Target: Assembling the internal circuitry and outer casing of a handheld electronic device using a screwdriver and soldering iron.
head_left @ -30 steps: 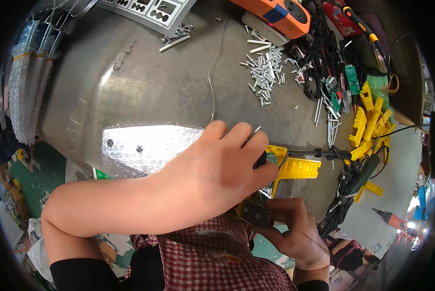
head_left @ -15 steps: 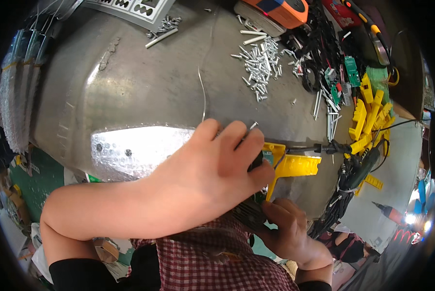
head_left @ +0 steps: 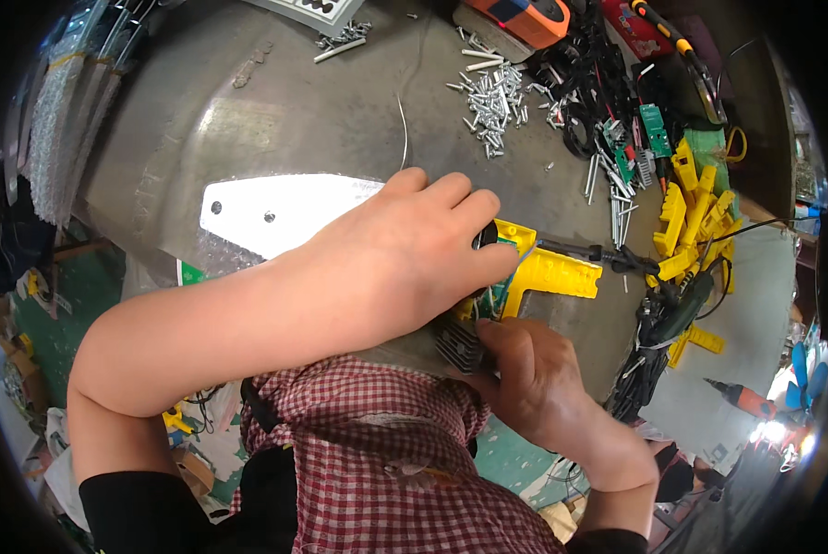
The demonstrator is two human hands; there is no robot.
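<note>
Head view: the left hand [head_left: 421, 242] had curled fingers, its hold hidden; the right hand [head_left: 536, 371] pinched a dark ribbed block [head_left: 459, 347]; the yellow case [head_left: 558, 274] was beside both, green board [head_left: 490, 300] inside, not yet covered; loose screws [head_left: 495, 103] seemed unused.

The left grip [head_left: 423, 242] hides its own fingertips and part of the yellow housing [head_left: 559, 274] and green circuit board [head_left: 496, 290]; what it pinches cannot be told. It also covers the white panel's [head_left: 289, 210] right end. The right grip [head_left: 536, 371] masks one end of a dark ribbed piece [head_left: 458, 345]. The top edge cuts off the orange device [head_left: 536, 25].
</note>
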